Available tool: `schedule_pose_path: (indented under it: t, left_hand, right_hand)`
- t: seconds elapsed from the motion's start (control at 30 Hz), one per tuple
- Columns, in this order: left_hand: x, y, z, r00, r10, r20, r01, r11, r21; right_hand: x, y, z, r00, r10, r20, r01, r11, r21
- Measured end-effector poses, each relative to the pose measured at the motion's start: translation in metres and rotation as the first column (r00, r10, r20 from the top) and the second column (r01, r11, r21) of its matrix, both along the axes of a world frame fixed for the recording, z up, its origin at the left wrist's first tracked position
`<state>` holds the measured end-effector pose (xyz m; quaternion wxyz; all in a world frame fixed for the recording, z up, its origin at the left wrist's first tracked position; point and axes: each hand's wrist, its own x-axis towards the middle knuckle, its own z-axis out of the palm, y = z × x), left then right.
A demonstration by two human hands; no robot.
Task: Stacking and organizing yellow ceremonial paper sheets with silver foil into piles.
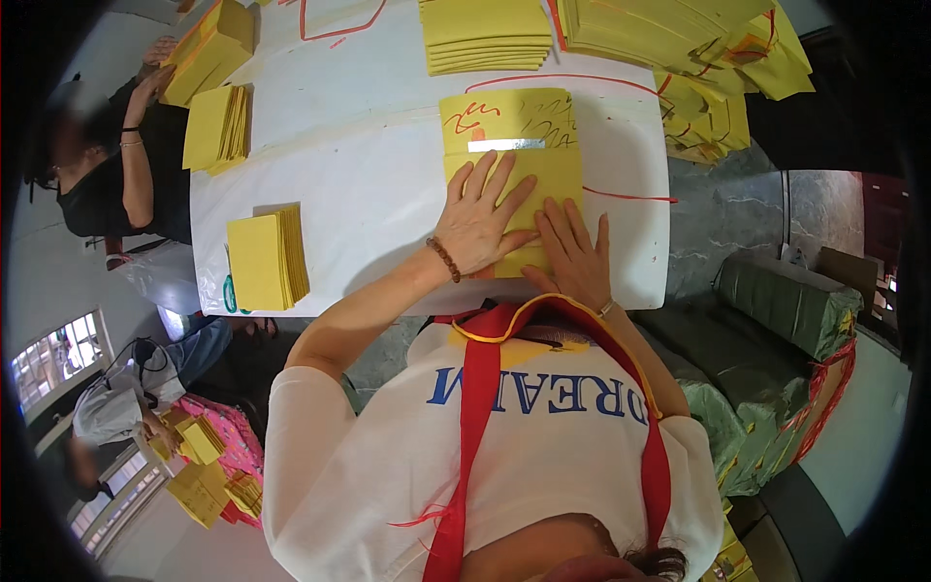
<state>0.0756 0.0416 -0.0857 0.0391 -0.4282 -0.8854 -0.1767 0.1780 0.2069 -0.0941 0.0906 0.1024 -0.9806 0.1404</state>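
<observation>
Red apron straps (475,407) are lying over a white T-shirt (339,466) closest to the camera. At far left, a co-worker's hand (145,92) is touching a thick yellow stack (215,53), while two smaller paper stacks (267,262), flat-faced and crisp-edged, are standing along the white table (359,194). Rightward, the left hand (480,223) is reaching up and inward, a brown beaded bracelet (444,260) circling its wrist; its palm is facing down, fingers spreading wide, clasping nothing. Beneath it, near the table's front edge, a rectangular yellow paper packet (553,175) is lying flat, a shiny silvery strip (533,144) and red and black scrawls crossing its upper part. The right hand (577,257) is slanting over the packet's lower right edge, fingers straight and apart, touching without gripping. Farther right, a thin red cord (630,195) is trailing; green-wrapped bundles (790,301) are sitting beyond.
</observation>
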Motion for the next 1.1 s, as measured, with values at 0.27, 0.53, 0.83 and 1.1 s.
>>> schedule_pose_path:
  t: [0.27, 0.53, 0.83, 1.1]
  left_hand:
    - [0.002, -0.007, 0.007, 0.984, -0.176, -0.01, 0.176, 0.984, -0.038]
    - [0.001, 0.0, 0.016, 0.944, -0.179, -0.277, 0.124, 0.971, -0.204]
    - [-0.129, -0.046, 0.104, 0.934, 0.279, -0.225, -0.278, 0.96, 0.037]
    - [-0.229, 0.052, 0.021, 0.837, -0.011, -0.548, -0.048, 0.994, -0.093]
  right_hand:
    - [-0.006, 0.009, 0.008, 0.993, 0.025, 0.114, 0.001, 0.974, -0.224]
    - [-0.019, 0.034, 0.028, 0.947, -0.216, 0.238, 0.277, 0.172, -0.946]
    - [0.01, 0.047, -0.009, 0.856, -0.283, 0.433, 0.472, 0.085, -0.877]
    - [0.015, 0.035, -0.028, 0.895, -0.234, 0.38, 0.421, 0.166, -0.892]
